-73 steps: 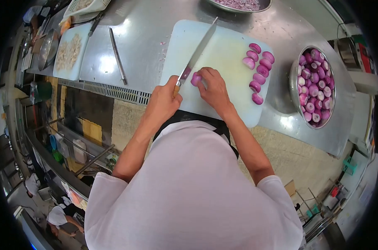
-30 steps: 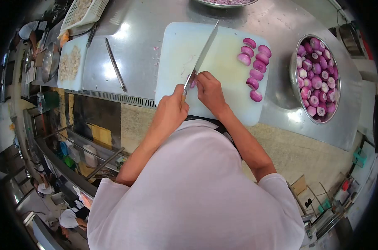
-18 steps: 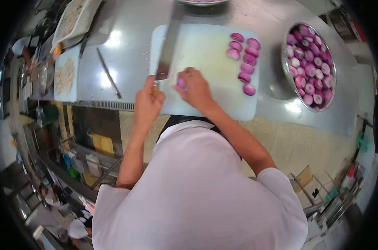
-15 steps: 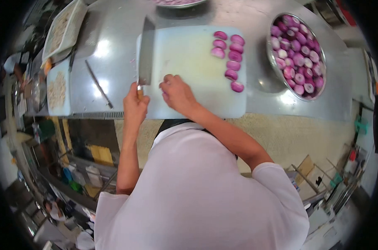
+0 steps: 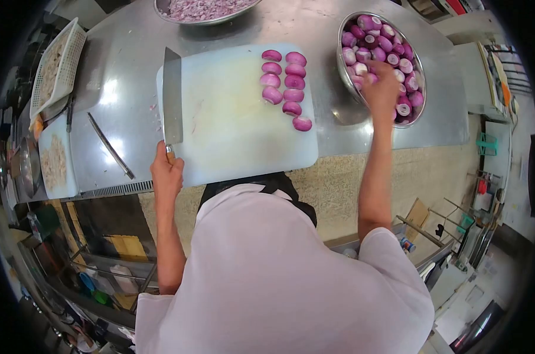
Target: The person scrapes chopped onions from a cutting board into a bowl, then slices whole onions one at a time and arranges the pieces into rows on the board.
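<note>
My left hand [image 5: 167,172] is wrapped round the wooden handle of a cleaver [image 5: 173,100]. The cleaver's broad blade points away from me along the left edge of a white cutting board [image 5: 232,144]. Over a steel bowl [image 5: 342,59] of peeled red onions [image 5: 385,44], my right hand [image 5: 381,87] reaches down with its fingers apart among the onions; no onion shows clearly gripped. Halved red onions [image 5: 294,81] lie in two columns on the right part of the board.
Beyond the board stands a steel bowl of chopped onion [image 5: 205,9]. To the left are a dark metal rod [image 5: 110,146], a white basket [image 5: 58,68] and a smaller board with pale chopped food [image 5: 55,162]. The steel table's near edge runs before me.
My right hand has left the cutting board and moved right to the onion bowl. My left hand still grips the cleaver. The whole view has shifted, showing more of the far bowl.
</note>
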`<state>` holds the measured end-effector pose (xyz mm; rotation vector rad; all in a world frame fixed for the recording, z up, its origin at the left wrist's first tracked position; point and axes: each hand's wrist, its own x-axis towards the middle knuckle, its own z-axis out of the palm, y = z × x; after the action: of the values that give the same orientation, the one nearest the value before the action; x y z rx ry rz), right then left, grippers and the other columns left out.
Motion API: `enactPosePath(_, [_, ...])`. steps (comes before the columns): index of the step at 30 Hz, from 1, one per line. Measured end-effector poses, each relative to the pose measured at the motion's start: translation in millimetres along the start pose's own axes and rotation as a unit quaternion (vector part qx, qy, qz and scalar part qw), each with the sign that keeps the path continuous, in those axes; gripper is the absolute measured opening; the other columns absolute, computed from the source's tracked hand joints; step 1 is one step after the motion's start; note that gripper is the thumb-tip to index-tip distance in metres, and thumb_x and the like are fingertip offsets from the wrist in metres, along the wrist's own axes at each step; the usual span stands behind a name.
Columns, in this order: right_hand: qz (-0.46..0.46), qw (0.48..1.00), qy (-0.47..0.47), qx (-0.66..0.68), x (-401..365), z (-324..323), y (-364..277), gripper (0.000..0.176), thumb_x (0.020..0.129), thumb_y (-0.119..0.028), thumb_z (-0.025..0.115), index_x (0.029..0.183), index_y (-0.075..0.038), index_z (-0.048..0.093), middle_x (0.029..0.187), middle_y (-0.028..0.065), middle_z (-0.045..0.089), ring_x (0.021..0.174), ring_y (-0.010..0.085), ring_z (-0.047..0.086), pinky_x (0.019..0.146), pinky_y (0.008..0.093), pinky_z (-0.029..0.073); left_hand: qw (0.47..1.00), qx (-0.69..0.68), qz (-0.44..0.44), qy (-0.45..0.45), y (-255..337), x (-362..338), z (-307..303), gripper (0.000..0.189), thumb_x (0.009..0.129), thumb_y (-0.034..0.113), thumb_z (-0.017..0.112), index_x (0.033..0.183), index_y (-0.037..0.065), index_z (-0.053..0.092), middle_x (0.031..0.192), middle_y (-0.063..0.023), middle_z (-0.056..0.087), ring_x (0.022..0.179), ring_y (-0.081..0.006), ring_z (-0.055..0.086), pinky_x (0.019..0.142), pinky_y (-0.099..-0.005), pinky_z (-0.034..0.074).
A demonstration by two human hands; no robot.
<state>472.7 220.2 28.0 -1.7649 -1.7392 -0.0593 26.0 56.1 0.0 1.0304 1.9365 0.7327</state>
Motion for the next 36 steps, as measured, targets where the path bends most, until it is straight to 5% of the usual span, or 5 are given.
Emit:
enactPosePath(5, [0.061, 0.919, -0.321, -0.222, 13, 19, 118, 0.056, 0.068, -0.025, 0.077, 0.119, -0.005, 0.065, 0.107, 0.0227, 0.07, 0.102, 0.0405, 0.066, 0.09, 0.0435, 0.052, 1.0, 0.022, 0.019, 0.005, -6, 5, 2, 0.042, 0.082, 0.002, 0.053, 0.124, 0.005, 0.051, 0.06, -0.0084, 0.054, 0.046, -0.0185, 0.051, 0.044, -0.0342, 0.044])
enactPosePath(10, [0.115, 0.963, -0.225, -0.091, 16, -17, 73, 0.068, 0.061, -0.039, 0.087, 0.114, -0.001, 0.065, 0.107, 0.0192, 0.071, 0.098, 0.0321, 0.069, 0.086, 0.0405, 0.053, 0.995, 0.084, 0.049, 0.023, -14, 7, 2, 0.045, 0.08, 0.005, 0.056, 0.124, 0.003, 0.05, 0.073, -0.0262, 0.062, 0.072, -0.0462, 0.063, 0.066, -0.05, 0.049])
enactPosePath(17, [0.016, 0.91, -0.238, 0.34, -23, 25, -117, 0.049, 0.071, -0.018, 0.087, 0.114, -0.005, 0.065, 0.108, 0.0064, 0.067, 0.097, 0.0189, 0.063, 0.082, 0.0333, 0.054, 0.991, 0.125, 0.036, 0.012, 13, 1, 0, 0.045, 0.081, 0.006, 0.056, 0.125, 0.003, 0.049, 0.076, -0.0289, 0.062, 0.076, -0.0487, 0.063, 0.068, -0.0529, 0.047])
enactPosePath(25, [-0.187, 0.903, -0.31, 0.232, -98, 126, -209, 0.055, 0.064, -0.009, 0.085, 0.116, -0.008, 0.066, 0.116, 0.0119, 0.063, 0.097, 0.0328, 0.064, 0.086, 0.0371, 0.054, 0.991, 0.092, 0.1, 0.018, 23, -24, -10, 0.038, 0.079, 0.006, 0.058, 0.116, 0.002, 0.056, 0.062, -0.0179, 0.047, 0.053, -0.0281, 0.047, 0.055, -0.0401, 0.042])
enactPosePath(36, [-0.165, 0.924, -0.237, 0.25, -104, 129, -208, 0.007, 0.082, -0.002, 0.063, 0.088, -0.002, 0.066, 0.09, 0.0131, 0.062, 0.086, 0.0347, 0.06, 0.074, 0.0436, 0.051, 0.973, 0.176, 0.11, -0.1, 48, -81, -19, 0.038, 0.083, 0.0, 0.058, 0.119, -0.003, 0.049, 0.068, -0.0244, 0.059, 0.066, -0.046, 0.06, 0.059, -0.0495, 0.045])
